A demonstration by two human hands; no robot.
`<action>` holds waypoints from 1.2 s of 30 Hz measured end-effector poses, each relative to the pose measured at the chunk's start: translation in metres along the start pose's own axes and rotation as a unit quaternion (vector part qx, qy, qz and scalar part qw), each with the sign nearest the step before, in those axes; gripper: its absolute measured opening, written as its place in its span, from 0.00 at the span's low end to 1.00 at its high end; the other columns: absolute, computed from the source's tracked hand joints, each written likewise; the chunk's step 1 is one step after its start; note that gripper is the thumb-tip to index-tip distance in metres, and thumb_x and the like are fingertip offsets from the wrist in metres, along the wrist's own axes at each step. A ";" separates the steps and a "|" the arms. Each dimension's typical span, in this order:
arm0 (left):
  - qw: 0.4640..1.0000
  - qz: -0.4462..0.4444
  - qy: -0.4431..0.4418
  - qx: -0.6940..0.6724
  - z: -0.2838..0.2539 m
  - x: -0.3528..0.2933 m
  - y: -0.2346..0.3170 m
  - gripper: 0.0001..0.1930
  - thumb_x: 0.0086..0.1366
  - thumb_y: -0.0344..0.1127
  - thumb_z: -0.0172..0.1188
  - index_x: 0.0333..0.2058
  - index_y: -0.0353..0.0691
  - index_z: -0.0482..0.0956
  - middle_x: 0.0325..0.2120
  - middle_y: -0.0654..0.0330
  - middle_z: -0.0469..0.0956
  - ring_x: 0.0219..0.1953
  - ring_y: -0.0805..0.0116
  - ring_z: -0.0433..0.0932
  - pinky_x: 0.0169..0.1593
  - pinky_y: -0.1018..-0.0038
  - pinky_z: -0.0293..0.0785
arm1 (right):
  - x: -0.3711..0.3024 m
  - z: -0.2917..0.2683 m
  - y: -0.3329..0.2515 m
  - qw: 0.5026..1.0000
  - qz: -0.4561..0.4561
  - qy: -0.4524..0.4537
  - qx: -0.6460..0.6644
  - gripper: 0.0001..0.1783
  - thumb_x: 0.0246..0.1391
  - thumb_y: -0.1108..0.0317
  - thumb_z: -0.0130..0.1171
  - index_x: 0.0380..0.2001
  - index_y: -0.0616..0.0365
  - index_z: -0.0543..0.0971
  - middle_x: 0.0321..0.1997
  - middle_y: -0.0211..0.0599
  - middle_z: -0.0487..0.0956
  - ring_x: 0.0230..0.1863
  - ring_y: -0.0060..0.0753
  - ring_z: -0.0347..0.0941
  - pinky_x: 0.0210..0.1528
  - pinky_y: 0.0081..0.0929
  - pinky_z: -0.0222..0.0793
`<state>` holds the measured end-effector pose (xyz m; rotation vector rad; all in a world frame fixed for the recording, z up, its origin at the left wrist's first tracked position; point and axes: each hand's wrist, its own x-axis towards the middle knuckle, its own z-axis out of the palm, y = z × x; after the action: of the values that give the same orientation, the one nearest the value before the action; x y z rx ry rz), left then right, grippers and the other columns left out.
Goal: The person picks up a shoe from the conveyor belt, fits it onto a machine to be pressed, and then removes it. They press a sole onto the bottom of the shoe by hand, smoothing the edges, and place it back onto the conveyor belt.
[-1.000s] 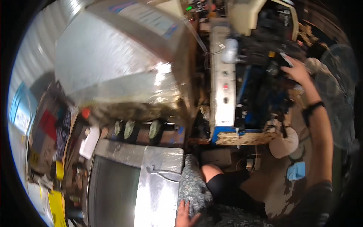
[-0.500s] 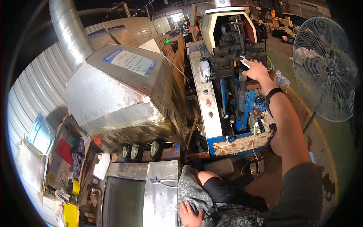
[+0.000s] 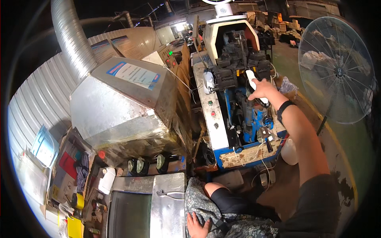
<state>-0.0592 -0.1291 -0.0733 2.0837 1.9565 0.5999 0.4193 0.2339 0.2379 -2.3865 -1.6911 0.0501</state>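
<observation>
My right hand reaches out to the blue and black machine and grips a long white piece, shaped like a shoe sole, with a dark edge. Part of that piece is hidden under my fingers, and its far end is close to the machine's black jaws. Down at my lap, my left hand lies with fingers spread on the camouflage-patterned apron. A pair of pincers rests on the metal plate left of that hand.
A large metal hood with a ribbed duct stands on the left. Several dark shoes line up beneath it. To the right is a tall fan. The machine's white side panel carries buttons, and cables hang at its front.
My right hand has drawn back slightly toward me from the machine's jaws. The long white piece now shows clearly in it. The view has shifted a little; my left hand stays on the apron.
</observation>
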 end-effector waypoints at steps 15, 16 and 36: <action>0.896 -0.064 0.100 -0.429 -0.080 0.111 0.058 0.26 0.74 0.48 0.44 0.58 0.31 0.70 0.55 0.52 0.74 0.59 0.64 0.69 0.63 0.70 0.61 | -0.291 0.149 -0.084 0.789 -0.360 0.186 0.462 0.50 0.30 0.62 0.77 0.60 0.61 0.65 0.65 0.55 0.61 0.63 0.51 0.63 0.64 0.40 0.61; 0.844 -0.084 0.098 -0.521 -0.073 0.125 0.048 0.34 0.72 0.59 0.40 0.62 0.33 0.66 0.61 0.48 0.67 0.64 0.57 0.64 0.66 0.65 0.57 | -0.321 0.162 -0.098 0.779 -0.394 0.140 0.468 0.51 0.34 0.59 0.76 0.62 0.62 0.62 0.65 0.56 0.61 0.64 0.52 0.63 0.65 0.40 0.60; 0.974 -0.179 -0.121 0.065 -0.097 0.037 0.006 0.20 0.71 0.41 0.40 0.31 0.33 0.77 0.28 0.43 0.80 0.29 0.44 0.80 0.31 0.55 0.76 | -0.433 0.323 -0.227 0.704 -0.087 -0.364 0.604 0.50 0.59 0.43 0.57 0.67 0.67 0.48 0.61 0.57 0.68 0.62 0.45 0.65 0.61 0.35 0.61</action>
<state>-0.0945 -0.1043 0.0211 1.7063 2.1937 0.1419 0.0129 -0.0497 -0.0749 -1.1599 -1.3002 1.6652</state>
